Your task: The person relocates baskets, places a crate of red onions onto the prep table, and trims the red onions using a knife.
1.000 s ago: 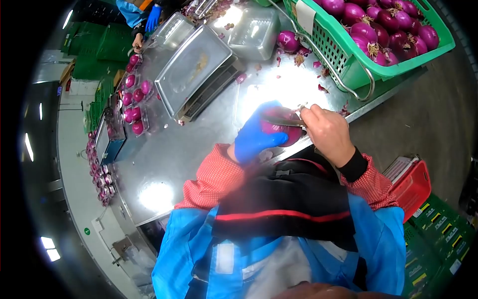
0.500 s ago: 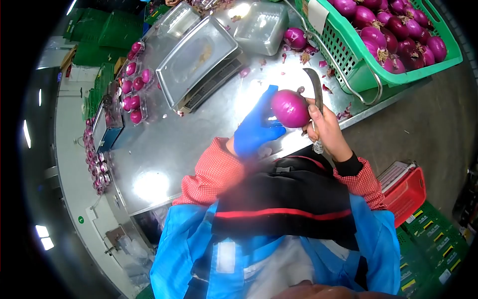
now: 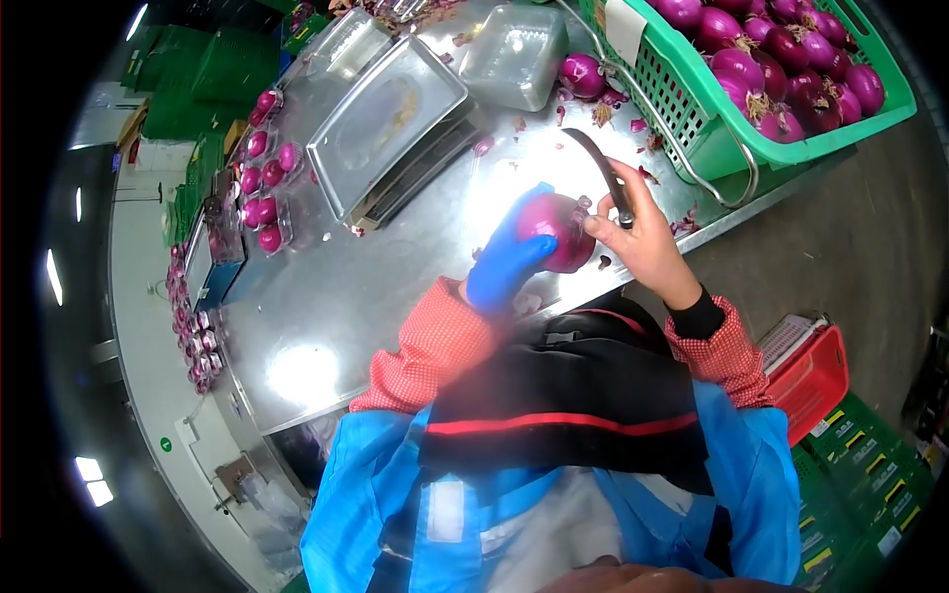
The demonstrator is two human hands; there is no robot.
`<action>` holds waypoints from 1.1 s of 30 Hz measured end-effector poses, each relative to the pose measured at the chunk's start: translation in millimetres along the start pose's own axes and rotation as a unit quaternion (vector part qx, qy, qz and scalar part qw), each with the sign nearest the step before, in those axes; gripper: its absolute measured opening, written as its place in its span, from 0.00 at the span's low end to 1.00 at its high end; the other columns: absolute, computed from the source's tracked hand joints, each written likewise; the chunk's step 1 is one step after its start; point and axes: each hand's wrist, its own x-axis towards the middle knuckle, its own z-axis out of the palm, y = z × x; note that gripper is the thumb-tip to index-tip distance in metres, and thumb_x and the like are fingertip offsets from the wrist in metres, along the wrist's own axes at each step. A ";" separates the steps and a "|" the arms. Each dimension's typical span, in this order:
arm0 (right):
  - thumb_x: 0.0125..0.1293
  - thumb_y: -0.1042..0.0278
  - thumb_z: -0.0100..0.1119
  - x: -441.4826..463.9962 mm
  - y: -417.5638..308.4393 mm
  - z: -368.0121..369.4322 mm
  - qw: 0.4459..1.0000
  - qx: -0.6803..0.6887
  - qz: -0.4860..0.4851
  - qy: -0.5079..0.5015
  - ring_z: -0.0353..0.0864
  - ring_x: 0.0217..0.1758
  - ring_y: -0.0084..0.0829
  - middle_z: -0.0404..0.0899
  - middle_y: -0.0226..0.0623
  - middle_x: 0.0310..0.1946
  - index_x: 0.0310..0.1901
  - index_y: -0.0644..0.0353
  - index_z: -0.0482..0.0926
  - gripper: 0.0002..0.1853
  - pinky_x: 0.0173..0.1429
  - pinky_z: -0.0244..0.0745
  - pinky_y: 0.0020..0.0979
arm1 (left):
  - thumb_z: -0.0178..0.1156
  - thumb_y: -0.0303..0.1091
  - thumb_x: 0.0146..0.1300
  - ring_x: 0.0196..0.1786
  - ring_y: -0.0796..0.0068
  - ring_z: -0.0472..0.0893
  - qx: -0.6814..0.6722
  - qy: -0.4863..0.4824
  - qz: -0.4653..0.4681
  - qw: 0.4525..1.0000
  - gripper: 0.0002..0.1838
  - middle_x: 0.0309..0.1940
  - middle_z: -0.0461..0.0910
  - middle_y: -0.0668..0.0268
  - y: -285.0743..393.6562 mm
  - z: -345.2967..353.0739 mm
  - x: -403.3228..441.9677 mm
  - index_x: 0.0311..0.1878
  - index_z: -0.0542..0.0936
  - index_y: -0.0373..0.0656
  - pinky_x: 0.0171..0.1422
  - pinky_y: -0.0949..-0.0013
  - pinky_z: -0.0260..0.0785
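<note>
A red onion [image 3: 559, 229] is gripped by my left hand [image 3: 506, 262], which wears a blue glove, its fingers wrapped around the near left side. My bare right hand [image 3: 641, 237] holds a curved knife [image 3: 595, 158] with a dark blade that points up and to the left. The fingertips of that hand touch the onion's neck, where the skin is peeling. A small dark scrap [image 3: 605, 262] lies on the table just right of the onion.
A green crate [image 3: 682, 138] of red onions stands at the right on the metal table [image 3: 326, 287]. A weighing scale [image 3: 390, 128], stacked clear trays [image 3: 514, 59] and a loose onion [image 3: 582, 76] are at the back. Packed onions [image 3: 262, 211] sit left. A red basket [image 3: 811, 381] is lower right.
My left hand has closed around the onion, and the onion has moved left and tilted. My right hand has turned the knife leftward and brought its fingertips to the onion's neck.
</note>
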 end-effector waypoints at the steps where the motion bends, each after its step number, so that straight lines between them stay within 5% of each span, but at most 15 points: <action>1: 0.61 0.62 0.64 2.2 1.7 0.1 1.000 0.003 -0.012 -0.010 0.72 0.33 0.21 0.75 0.33 0.31 0.52 0.64 0.75 0.21 0.39 0.70 0.25 | 0.65 0.40 0.59 0.66 0.63 0.69 0.005 0.000 -0.004 1.000 0.40 0.61 0.68 0.57 0.0 1.1 -0.7 0.70 0.57 0.39 0.68 0.60 0.64; 8: 0.59 0.72 0.62 -0.9 -10.5 -9.4 0.997 0.016 0.023 -0.073 0.68 0.29 0.16 0.73 0.25 0.26 0.36 0.63 0.76 0.06 0.35 0.65 0.22 | 0.61 0.42 0.61 0.61 0.65 0.73 -0.086 -0.040 -0.060 0.994 0.34 0.58 0.71 0.57 10.5 20.7 -8.6 0.66 0.63 0.37 0.66 0.61 0.66; 12: 0.58 0.78 0.59 -10.0 -28.8 -7.6 0.998 -0.011 0.013 -0.068 0.65 0.27 0.13 0.70 0.21 0.23 0.30 0.62 0.74 0.03 0.31 0.61 0.21 | 0.62 0.41 0.59 0.60 0.66 0.73 -0.005 -0.042 -0.011 0.999 0.34 0.58 0.71 0.58 1.8 21.6 -5.5 0.65 0.64 0.37 0.65 0.64 0.67; 13: 0.59 0.78 0.58 -11.1 -19.0 -6.0 0.997 -0.013 -0.036 -0.060 0.62 0.22 0.12 0.68 0.21 0.21 0.30 0.62 0.73 0.04 0.26 0.59 0.20 | 0.62 0.41 0.59 0.59 0.67 0.73 0.052 -0.029 0.019 0.998 0.34 0.57 0.71 0.58 0.5 21.9 -7.0 0.65 0.64 0.37 0.65 0.64 0.67; 18: 0.64 0.76 0.53 -18.9 -5.0 -13.9 0.938 0.293 0.175 -0.057 0.59 0.14 0.13 0.65 0.23 0.19 0.34 0.61 0.70 0.02 0.20 0.55 0.18 | 0.65 0.43 0.55 0.58 0.69 0.74 0.170 -0.017 0.072 0.983 0.38 0.55 0.72 0.59 -1.4 21.8 -8.5 0.66 0.63 0.37 0.65 0.65 0.66; 24: 0.67 0.73 0.51 -16.4 -5.4 -1.1 0.917 0.343 0.200 -0.041 0.58 0.14 0.13 0.64 0.21 0.18 0.35 0.61 0.70 0.03 0.20 0.56 0.19 | 0.65 0.42 0.56 0.58 0.65 0.75 -0.071 -0.015 -0.066 0.995 0.38 0.55 0.73 0.58 -1.7 7.2 -3.9 0.66 0.62 0.38 0.65 0.63 0.67; 27: 0.66 0.72 0.54 -15.4 -10.4 4.6 0.923 0.328 0.199 -0.019 0.60 0.14 0.14 0.65 0.23 0.17 0.33 0.60 0.71 0.04 0.21 0.56 0.19 | 0.64 0.42 0.59 0.57 0.63 0.75 -0.045 -0.025 0.019 0.998 0.35 0.54 0.73 0.58 -7.6 10.3 -2.8 0.65 0.62 0.38 0.62 0.61 0.71; 33: 0.65 0.73 0.56 -17.4 -8.0 12.0 0.869 0.459 0.183 0.010 0.64 0.16 0.15 0.70 0.26 0.22 0.33 0.60 0.73 0.04 0.22 0.60 0.20 | 0.62 0.39 0.61 0.57 0.62 0.76 -0.053 0.059 -0.041 0.996 0.33 0.55 0.72 0.57 -11.8 0.2 1.6 0.66 0.61 0.40 0.58 0.56 0.75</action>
